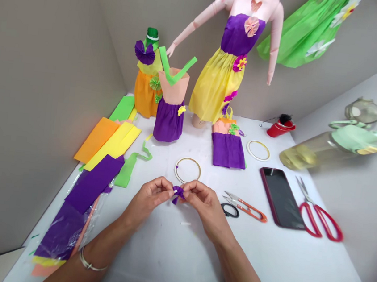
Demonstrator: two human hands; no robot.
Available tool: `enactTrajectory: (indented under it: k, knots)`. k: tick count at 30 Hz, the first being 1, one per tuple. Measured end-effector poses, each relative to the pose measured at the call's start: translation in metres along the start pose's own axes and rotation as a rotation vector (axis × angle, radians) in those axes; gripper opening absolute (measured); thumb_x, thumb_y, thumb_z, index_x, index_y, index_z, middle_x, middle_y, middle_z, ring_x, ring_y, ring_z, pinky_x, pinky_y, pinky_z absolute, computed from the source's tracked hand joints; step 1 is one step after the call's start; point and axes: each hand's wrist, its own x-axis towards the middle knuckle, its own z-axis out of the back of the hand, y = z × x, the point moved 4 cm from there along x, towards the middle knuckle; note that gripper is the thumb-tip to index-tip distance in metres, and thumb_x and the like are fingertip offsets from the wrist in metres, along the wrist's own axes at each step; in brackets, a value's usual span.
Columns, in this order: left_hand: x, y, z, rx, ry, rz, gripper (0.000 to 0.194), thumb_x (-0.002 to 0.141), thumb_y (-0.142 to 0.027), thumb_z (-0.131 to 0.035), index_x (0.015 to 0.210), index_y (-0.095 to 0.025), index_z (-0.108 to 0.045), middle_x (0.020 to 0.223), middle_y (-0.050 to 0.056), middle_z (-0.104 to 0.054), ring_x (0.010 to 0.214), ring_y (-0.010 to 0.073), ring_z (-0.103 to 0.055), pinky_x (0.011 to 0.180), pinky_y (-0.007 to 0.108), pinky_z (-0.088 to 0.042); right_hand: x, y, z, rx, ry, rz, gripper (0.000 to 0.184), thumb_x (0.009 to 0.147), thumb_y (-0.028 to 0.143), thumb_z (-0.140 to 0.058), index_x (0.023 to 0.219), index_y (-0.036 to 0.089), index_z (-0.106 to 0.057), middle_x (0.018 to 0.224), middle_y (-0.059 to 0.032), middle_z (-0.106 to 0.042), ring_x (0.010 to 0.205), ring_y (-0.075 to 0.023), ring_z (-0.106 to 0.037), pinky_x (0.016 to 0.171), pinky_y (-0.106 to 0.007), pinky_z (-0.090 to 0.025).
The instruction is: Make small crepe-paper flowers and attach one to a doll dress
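Note:
Both my hands pinch a small bunched strip of purple crepe paper [178,194] over the middle of the table. My left hand [154,195] closes thumb and forefinger on its left end, where a tiny white bit shows. On the other end, my right hand [202,203] grips it the same way. Just beyond the fingers lies a roll of tape [200,172], a thin ring with a purple speck on its left side. A small white scrap [185,223] rests on the table below the hands. Orange thread snips [248,209] lie right of my right hand.
Crepe sheets, purple [94,182], yellow and orange, line the left edge. Small paper dresses [169,121] and a dressed doll [218,81] stand behind. Rightward are a phone [281,198], red-handled scissors [322,218], a second tape roll [258,150], a red bucket [280,128] and a bottle [322,146].

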Motion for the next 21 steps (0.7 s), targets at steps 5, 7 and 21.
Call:
enactTrajectory:
  k: [5, 7, 21]
  knots:
    - [-0.0005, -0.0024, -0.0010, -0.007, -0.016, 0.010, 0.018, 0.081, -0.031, -0.067, 0.076, -0.018, -0.055, 0.078, -0.002, -0.055, 0.076, 0.0140, -0.049, 0.074, 0.024, -0.037, 0.0000, -0.0007, -0.0005, -0.009, -0.005, -0.001, 0.016, 0.083, 0.033, -0.068, 0.079, 0.019, -0.061, 0.081, -0.0015, -0.062, 0.077, -0.0159, -0.054, 0.076, -0.029, -0.041]
    - [-0.0003, -0.0026, -0.0009, -0.003, -0.019, 0.003, 0.019, 0.081, -0.032, -0.067, 0.076, -0.018, -0.056, 0.078, -0.001, -0.055, 0.076, 0.0140, -0.049, 0.074, 0.024, -0.037, 0.0002, -0.0007, -0.0007, -0.012, -0.008, -0.006, 0.017, 0.083, 0.034, -0.069, 0.078, 0.019, -0.061, 0.081, -0.0017, -0.062, 0.077, -0.0162, -0.055, 0.075, -0.029, -0.041]
    - [-0.0001, -0.0027, -0.0007, 0.017, -0.036, 0.008, 0.021, 0.080, -0.036, -0.068, 0.076, -0.018, -0.057, 0.078, 0.000, -0.057, 0.075, 0.0155, -0.051, 0.074, 0.025, -0.040, -0.0010, 0.0015, -0.0015, -0.027, -0.011, -0.003, 0.017, 0.082, 0.034, -0.069, 0.077, 0.020, -0.061, 0.081, -0.0016, -0.063, 0.078, -0.0163, -0.055, 0.076, -0.029, -0.041]
